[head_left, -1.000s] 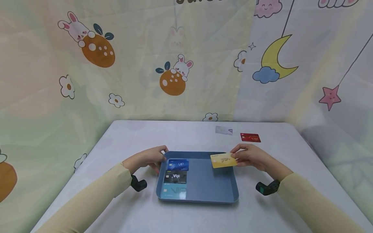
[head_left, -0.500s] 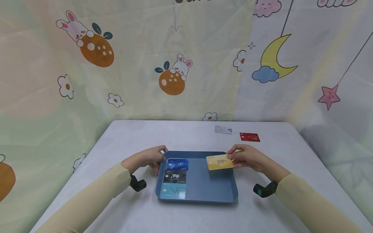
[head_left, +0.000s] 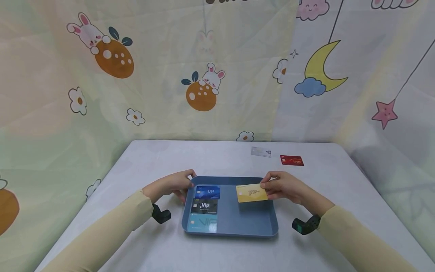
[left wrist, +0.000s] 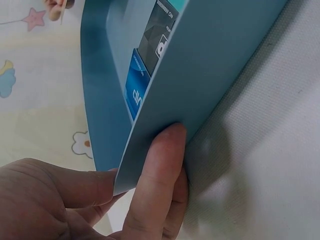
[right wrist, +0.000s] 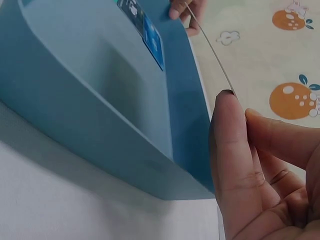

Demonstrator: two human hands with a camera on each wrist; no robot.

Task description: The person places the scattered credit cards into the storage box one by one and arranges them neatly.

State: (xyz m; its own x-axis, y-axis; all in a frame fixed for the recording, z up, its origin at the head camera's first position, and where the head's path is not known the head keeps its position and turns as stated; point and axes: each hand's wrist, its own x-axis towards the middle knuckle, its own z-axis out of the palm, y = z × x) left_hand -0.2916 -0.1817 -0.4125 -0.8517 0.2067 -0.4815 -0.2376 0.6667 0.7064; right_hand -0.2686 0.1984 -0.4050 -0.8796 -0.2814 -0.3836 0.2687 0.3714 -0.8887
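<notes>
We find the yellow card (head_left: 250,193) held in the air over the far right part of the blue tray (head_left: 244,223), its printed face turned toward us and a shadow falling on the tray floor beneath it. The right-hand grip (head_left: 283,186) pinches it by its right end, thumb and fingers closed on that short side, so that most of the card juts out leftward, uncovered. From the right wrist we see it edge-on, a thin line running away from the fingertips. On the tray's left side, well apart from the yellow card, three cards lie in a column: the blue VIP card (head_left: 208,192) farthest, the black Vip card (head_left: 205,206) in the middle, the light blue VIP card (head_left: 202,223) nearest. The left-hand grip (head_left: 173,184) is clamped on the tray's far left corner, thumb at the rim and a finger against the outer wall. Beyond the tray, toward the back of the white desk (head_left: 153,249), we have a silver card (head_left: 261,152) and, to its right, a red VIP card (head_left: 292,160). Behind the desk hangs a cartoon-printed cloth (head_left: 163,75).
</notes>
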